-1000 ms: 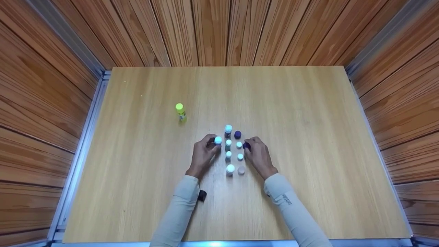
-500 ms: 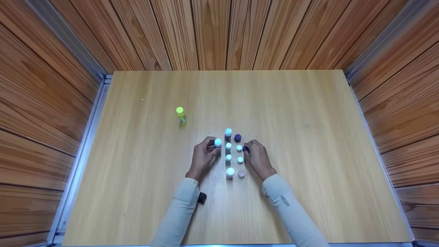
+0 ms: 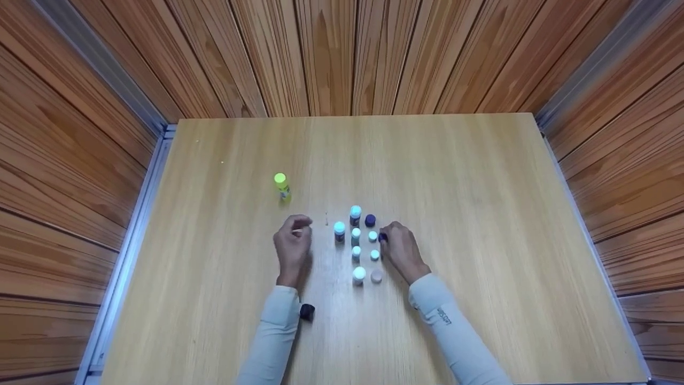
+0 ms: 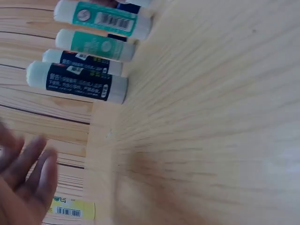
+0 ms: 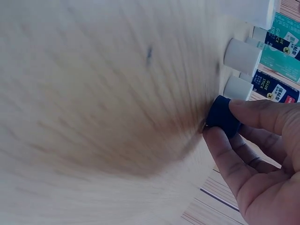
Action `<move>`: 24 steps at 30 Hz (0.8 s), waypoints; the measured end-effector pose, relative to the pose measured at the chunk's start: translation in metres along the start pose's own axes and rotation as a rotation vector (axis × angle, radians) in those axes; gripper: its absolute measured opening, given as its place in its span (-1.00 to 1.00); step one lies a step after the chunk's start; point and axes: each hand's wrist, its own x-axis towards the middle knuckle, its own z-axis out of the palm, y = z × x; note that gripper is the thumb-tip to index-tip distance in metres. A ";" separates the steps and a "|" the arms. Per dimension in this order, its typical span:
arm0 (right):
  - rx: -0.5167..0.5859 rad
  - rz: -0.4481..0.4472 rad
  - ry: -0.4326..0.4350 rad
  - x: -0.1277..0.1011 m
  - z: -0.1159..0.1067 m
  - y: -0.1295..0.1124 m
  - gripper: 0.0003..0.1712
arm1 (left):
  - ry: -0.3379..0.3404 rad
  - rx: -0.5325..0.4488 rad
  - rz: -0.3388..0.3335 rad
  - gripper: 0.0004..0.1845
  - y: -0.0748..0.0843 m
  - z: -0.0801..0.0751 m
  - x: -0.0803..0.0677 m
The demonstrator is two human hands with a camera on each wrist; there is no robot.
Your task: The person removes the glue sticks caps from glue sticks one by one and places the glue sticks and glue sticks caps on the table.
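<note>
My left hand [image 3: 292, 248] holds nothing, its fingers loosely bent, left of a white-capped, dark-blue-labelled glue stick [image 3: 339, 232] standing upright. That label shows plainly on the glue stick [image 4: 77, 82] in the left wrist view. To its right stands a column of glue sticks: one dark blue [image 3: 355, 215], two thinner ones with green labels [image 4: 104, 19] and a white one [image 3: 358, 275]. My right hand [image 3: 402, 251] pinches a dark blue cap [image 5: 221, 116] between thumb and fingers, close over the tabletop. Beside it are a white cap [image 3: 373, 236] and another dark blue cap [image 3: 370, 220].
Farther down that cap row are a second white cap [image 3: 374, 255] and a pale translucent cap [image 3: 377, 276]. A yellow glue stick [image 3: 282, 187] stands apart at the back left. Wood-plank walls [image 3: 342, 59] enclose the wooden table [image 3: 481, 187].
My left hand has let go of the dark blue glue stick and drawn back to the left, leaving it standing. The right hand keeps its pinch on the dark blue cap, nearly in place.
</note>
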 end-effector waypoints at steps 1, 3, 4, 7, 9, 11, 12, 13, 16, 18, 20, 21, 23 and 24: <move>-0.002 0.000 0.000 0.000 -0.001 0.000 -0.72 | 0.072 -0.011 -0.011 -0.81 0.000 -0.001 0.002; -0.006 -0.010 0.013 0.000 -0.001 0.000 -0.73 | 0.198 -0.041 -0.021 -0.84 -0.002 -0.001 0.005; -0.006 -0.014 0.018 -0.001 -0.001 0.001 -0.73 | 0.240 -0.056 -0.038 -0.83 -0.003 0.000 0.007; 0.005 -0.033 0.040 -0.002 0.000 0.001 -0.73 | 0.286 -0.080 -0.118 -0.66 -0.006 0.002 0.013; 0.009 -0.035 0.045 -0.002 0.000 0.001 -0.73 | 0.257 -0.056 -0.192 -0.50 -0.007 0.004 0.019; 0.012 -0.036 0.049 -0.001 0.000 0.001 -0.73 | 0.215 -0.012 -0.261 -0.37 -0.007 0.006 0.026; 0.012 -0.036 0.050 -0.001 0.000 0.000 -0.73 | 0.192 0.009 -0.290 -0.32 -0.006 0.007 0.029; 0.012 -0.035 0.052 -0.001 0.000 0.000 -0.73 | 0.167 0.039 -0.312 -0.28 -0.006 0.008 0.033; 0.018 -0.028 0.051 0.000 -0.001 0.000 -0.71 | 0.117 0.077 -0.346 -0.21 -0.005 0.011 0.041; 0.021 -0.026 0.048 0.000 0.000 0.001 -0.71 | 0.102 0.078 -0.360 -0.19 -0.006 0.012 0.046; 0.020 -0.027 0.046 -0.001 0.001 0.001 -0.71 | 0.098 0.069 -0.374 -0.19 -0.006 0.014 0.049; 0.018 -0.026 0.045 -0.001 0.001 0.001 -0.71 | 0.098 0.064 -0.384 -0.19 -0.007 0.014 0.051; 0.015 -0.028 0.039 -0.001 0.001 0.001 -0.72 | 0.104 0.049 -0.401 -0.20 -0.008 0.015 0.054; 0.012 -0.029 0.038 -0.001 0.001 0.002 -0.72 | 0.107 0.045 -0.411 -0.21 -0.008 0.016 0.055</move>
